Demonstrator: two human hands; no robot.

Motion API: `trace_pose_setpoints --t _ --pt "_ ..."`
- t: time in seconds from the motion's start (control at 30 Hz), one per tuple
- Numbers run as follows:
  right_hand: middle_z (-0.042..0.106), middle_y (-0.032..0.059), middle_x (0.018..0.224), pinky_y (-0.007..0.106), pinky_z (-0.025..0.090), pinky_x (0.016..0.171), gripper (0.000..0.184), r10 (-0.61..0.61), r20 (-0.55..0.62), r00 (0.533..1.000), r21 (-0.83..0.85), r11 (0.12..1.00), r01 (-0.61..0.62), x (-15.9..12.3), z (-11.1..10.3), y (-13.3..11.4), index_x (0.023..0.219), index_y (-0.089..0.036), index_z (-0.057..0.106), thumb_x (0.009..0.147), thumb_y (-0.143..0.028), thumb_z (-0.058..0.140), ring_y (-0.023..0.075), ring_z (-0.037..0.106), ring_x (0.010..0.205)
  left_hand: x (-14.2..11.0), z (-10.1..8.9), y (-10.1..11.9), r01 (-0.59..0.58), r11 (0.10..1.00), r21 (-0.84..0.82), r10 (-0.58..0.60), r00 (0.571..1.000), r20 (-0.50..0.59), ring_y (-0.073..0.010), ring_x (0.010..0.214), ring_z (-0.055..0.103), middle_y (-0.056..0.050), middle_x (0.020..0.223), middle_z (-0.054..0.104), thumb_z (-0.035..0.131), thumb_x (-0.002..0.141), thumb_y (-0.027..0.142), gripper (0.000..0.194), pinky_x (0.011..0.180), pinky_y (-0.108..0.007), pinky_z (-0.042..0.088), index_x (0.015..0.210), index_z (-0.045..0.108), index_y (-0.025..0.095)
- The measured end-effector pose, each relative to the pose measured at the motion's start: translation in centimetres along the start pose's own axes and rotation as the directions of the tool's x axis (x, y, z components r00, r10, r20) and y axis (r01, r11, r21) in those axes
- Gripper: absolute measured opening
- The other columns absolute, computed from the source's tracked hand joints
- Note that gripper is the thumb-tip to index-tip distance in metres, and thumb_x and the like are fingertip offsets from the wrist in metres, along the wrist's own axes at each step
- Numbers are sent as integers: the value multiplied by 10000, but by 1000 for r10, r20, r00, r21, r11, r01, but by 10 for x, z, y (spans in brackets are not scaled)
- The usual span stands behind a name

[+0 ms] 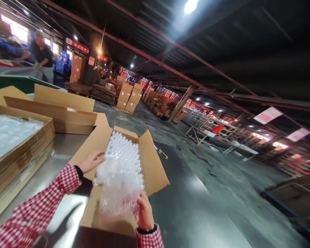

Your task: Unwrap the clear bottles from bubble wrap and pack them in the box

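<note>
An open cardboard box (155,168) sits on a metal table in front of me, packed with several clear bottles (124,151) under crumpled clear plastic film (119,186). My left hand (91,162) rests at the box's left edge, fingers curled against the film. My right hand (144,210), at the near end of the box, pinches the film's lower corner. Both sleeves are red-and-white check.
The steel table (64,144) carries open cartons (64,113) and a flat stack of cardboard under plastic (18,144) on the left. A person in black (42,57) works far left. Stacked boxes (127,96) and racks (212,131) stand across the concrete floor.
</note>
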State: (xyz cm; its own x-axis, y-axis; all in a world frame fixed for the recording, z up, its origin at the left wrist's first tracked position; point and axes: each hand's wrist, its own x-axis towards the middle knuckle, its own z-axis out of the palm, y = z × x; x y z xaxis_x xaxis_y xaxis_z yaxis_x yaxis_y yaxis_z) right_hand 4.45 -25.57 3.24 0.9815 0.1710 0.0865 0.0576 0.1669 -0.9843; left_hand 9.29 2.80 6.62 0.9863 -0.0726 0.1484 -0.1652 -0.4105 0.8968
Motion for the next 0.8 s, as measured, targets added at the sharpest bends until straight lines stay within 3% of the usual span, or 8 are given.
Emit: trace_pose_setpoints --t 0.07,0.13,0.2,0.3,0.43,0.6,0.73,0.8 --pt "591 14 639 300 464 618 95 50 123 991 15 999 -53 3 18 -5 600 -203 643 658 -263 597 185 536 648 -19 0 18 12 987 -160 26 971 236 -236 1123 547 -84 1218 601 628 727 499 547 924 -330 463 1172 582 184" --pt "543 -8 588 267 422 573 92 106 193 975 59 991 -119 9 31 -4 576 -194 616 645 -254 626 152 479 587 -38 5 30 131 931 -342 55 873 484 -196 990 599 -68 1127 638 701 682 429 516 804 -278 493 1130 608 192" --pt "519 -24 573 240 375 540 128 139 199 970 95 982 -161 15 37 1 603 -186 608 652 -287 670 126 434 555 -53 10 32 268 856 -442 39 819 572 -147 791 603 -52 948 656 710 695 393 421 676 -234 473 1036 643 155" --pt "595 -6 701 232 388 569 246 158 165 974 117 977 -179 20 34 14 781 -195 669 666 -407 718 128 477 610 -68 13 22 291 815 -501 -69 907 415 -83 600 508 6 729 590 715 699 413 351 551 -186 395 885 640 124" --pt "654 40 931 242 432 599 519 264 385 885 155 926 -344 14 32 29 1067 -221 653 602 -409 784 145 560 698 -83 7 1 198 768 -609 -162 980 114 -140 742 563 -16 818 618 736 661 449 410 679 -234 445 892 601 138" --pt "663 5 791 233 436 666 264 224 262 939 244 926 -289 0 55 39 885 -198 685 680 -350 749 123 572 686 -109 -14 -20 212 888 -407 -266 960 -81 -149 672 534 -6 741 577 646 692 553 441 597 -240 425 851 578 148" --pt "641 11 794 274 432 730 300 87 219 972 16 996 -93 -14 82 43 883 -181 662 713 -425 708 146 550 724 -131 -14 -20 258 953 -161 -304 836 -456 -148 604 496 33 664 499 644 628 620 577 549 -249 420 971 528 171" --pt "571 -13 676 252 401 636 308 30 285 958 -104 995 0 -21 96 45 738 -166 626 675 -449 729 126 484 638 -138 -1 -12 229 965 -130 -261 902 -345 -155 626 519 36 694 525 648 659 585 596 563 -250 433 1075 481 193"
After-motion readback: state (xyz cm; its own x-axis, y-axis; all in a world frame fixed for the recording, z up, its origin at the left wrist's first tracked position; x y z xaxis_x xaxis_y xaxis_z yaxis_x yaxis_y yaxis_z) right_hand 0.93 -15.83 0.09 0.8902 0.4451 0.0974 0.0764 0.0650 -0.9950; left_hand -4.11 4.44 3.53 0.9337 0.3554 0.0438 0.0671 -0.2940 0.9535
